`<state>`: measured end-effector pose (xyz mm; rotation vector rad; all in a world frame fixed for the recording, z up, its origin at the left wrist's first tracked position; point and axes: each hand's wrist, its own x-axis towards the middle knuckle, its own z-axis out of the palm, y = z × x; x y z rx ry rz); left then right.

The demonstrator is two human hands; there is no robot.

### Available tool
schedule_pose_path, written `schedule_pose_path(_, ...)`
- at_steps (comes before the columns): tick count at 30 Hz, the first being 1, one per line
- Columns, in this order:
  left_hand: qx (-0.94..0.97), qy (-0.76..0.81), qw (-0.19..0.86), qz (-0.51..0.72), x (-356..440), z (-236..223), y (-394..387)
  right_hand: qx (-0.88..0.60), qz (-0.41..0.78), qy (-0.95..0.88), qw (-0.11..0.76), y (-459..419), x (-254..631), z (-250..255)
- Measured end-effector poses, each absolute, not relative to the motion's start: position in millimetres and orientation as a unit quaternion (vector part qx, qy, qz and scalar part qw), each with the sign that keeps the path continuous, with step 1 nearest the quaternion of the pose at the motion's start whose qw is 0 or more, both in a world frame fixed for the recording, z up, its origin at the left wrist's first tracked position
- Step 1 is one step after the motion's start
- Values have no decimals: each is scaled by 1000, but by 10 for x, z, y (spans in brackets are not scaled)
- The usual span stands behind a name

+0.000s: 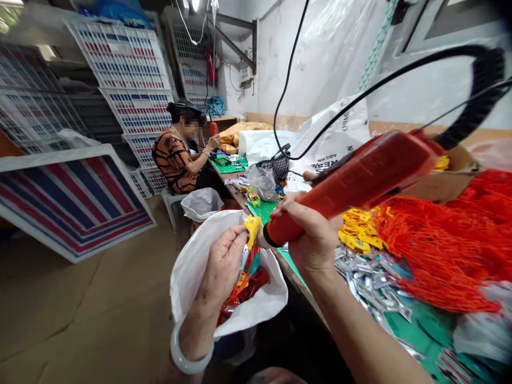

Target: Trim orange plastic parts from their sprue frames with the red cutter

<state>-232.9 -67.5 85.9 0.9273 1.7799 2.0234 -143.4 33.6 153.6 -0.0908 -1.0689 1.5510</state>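
My left hand [224, 261] pinches a small yellow plastic piece [253, 226] above an open white sack [192, 256]. Inside the sack lie red cords and coloured parts [250, 288]. Wrapped around a red corded power tool [352, 186] is my right hand [314, 234]. The tool slants down to the left, its dark nose close to the yellow piece; whether they touch I cannot tell. A black cable [384, 80] runs from the tool's back end.
On the green-topped table [432, 325] are yellow pieces [360, 230], silvery parts [372, 288] and a heap of red cords [440, 250]. A seated co-worker [180, 152] is further along the table. Stacked crates [132, 80] and a striped panel [76, 197] stand left.
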Motion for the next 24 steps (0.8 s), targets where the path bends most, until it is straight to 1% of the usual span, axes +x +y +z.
schedule_pose_path(3,366,712,117,588,-2442,728,-630,-89,664,-453,587,469,-1438,1341)
schedule_pose_path(6,431,818,70,374,-2463,542,-608,-156,650,-452,590,632,-1233,1124)
schedule_pose_path(7,455,833,55,310,-2441,489,-597,-178,640,-453,595,695,-1123,1072)
schedule_pose_path(9,492,834,30,249,-2339,413,-555,-220,610,-449,615,834,-856,1021)
schedule_pose_path(12,563,781,49,267,-2034,362,-432,-282,545,-421,668,1046,-375,1043)
schedule_pose_path(15,643,690,125,308,-1641,324,-229,-340,466,-387,719,1202,163,1066)
schedule_pose_path(16,662,664,153,313,-1519,308,-144,-359,446,-378,728,1229,350,1057)
schedule_pose_path(18,687,632,176,312,-1309,277,53,-398,410,-367,734,1238,726,1009)
schedule_pose_path(21,721,611,164,284,-1054,267,414,-457,344,-358,738,1160,1256,897)
schedule_pose_path(24,766,583,122,243,-776,312,824,-510,266,-337,745,1033,1709,780)
